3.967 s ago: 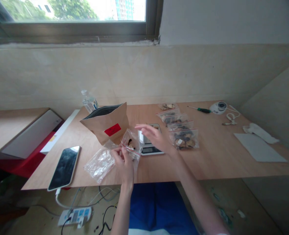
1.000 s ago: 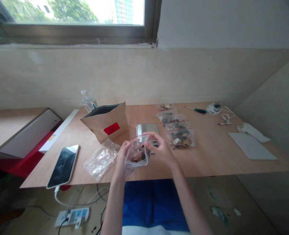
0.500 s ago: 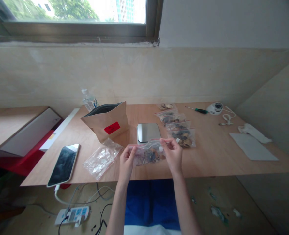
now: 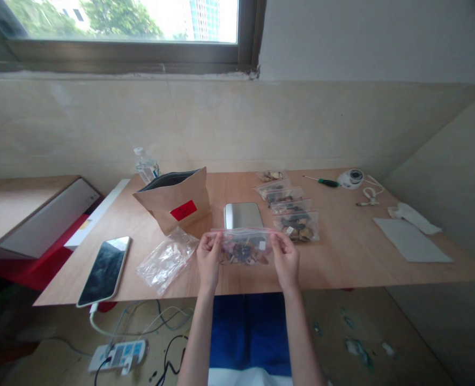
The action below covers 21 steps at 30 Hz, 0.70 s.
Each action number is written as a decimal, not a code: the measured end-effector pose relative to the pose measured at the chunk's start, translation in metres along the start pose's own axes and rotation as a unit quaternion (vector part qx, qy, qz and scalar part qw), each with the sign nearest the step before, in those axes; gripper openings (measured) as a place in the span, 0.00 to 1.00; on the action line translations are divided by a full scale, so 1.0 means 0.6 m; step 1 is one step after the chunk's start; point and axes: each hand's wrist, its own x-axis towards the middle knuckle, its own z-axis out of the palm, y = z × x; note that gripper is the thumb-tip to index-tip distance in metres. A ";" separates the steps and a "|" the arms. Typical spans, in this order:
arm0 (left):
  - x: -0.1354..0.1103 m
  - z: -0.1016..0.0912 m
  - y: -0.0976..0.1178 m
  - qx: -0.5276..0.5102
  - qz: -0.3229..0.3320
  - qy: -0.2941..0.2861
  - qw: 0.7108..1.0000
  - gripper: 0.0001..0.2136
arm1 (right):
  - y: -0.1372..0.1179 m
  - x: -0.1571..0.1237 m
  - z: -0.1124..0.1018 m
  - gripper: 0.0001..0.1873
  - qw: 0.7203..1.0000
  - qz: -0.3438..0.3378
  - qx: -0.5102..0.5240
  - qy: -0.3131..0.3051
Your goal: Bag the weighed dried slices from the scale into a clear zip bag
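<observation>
My left hand [image 4: 208, 261] and my right hand [image 4: 286, 261] pinch the two top corners of a clear zip bag [image 4: 243, 251] with a red-lined seal. The bag hangs flat over the wooden table [image 4: 342, 260], with dried brown pieces gathered in its lower part. Just behind it lies a steel kitchen scale [image 4: 242, 215]. Past my right hand, a row of several filled zip bags [image 4: 296, 225] lies close by. To the left of my left hand rests a crumpled clear plastic bag [image 4: 167, 261].
A kraft paper bag [image 4: 173, 202] with a red label stands at the back, a plastic bottle [image 4: 146, 166] behind it. A smartphone [image 4: 104, 271] lies at the left. At the right are a screwdriver [image 4: 326, 182], a grey sheet [image 4: 412, 241] and a white cloth [image 4: 414, 219].
My hands have moved apart and now stretch the bag flat by its top corners. It has dropped lower, and the scale behind it shows fully.
</observation>
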 end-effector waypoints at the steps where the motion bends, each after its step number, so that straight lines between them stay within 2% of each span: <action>1: 0.001 0.000 -0.005 -0.005 -0.003 0.000 1.000 0.12 | 0.005 0.001 -0.001 0.22 1.000 0.002 -0.001 0.006; 7: 0.002 -0.007 -0.055 -0.031 -0.026 -0.012 0.999 0.13 | 0.049 0.006 -0.001 0.21 0.998 0.003 0.020 0.054; 11: 0.010 -0.012 -0.078 -0.013 -0.013 0.008 1.000 0.13 | 0.069 0.014 -0.001 0.20 0.997 0.016 0.040 0.057; 21: 0.020 -0.013 -0.085 -0.002 0.012 0.044 0.999 0.10 | 0.085 0.027 -0.002 0.20 0.997 0.026 0.046 0.063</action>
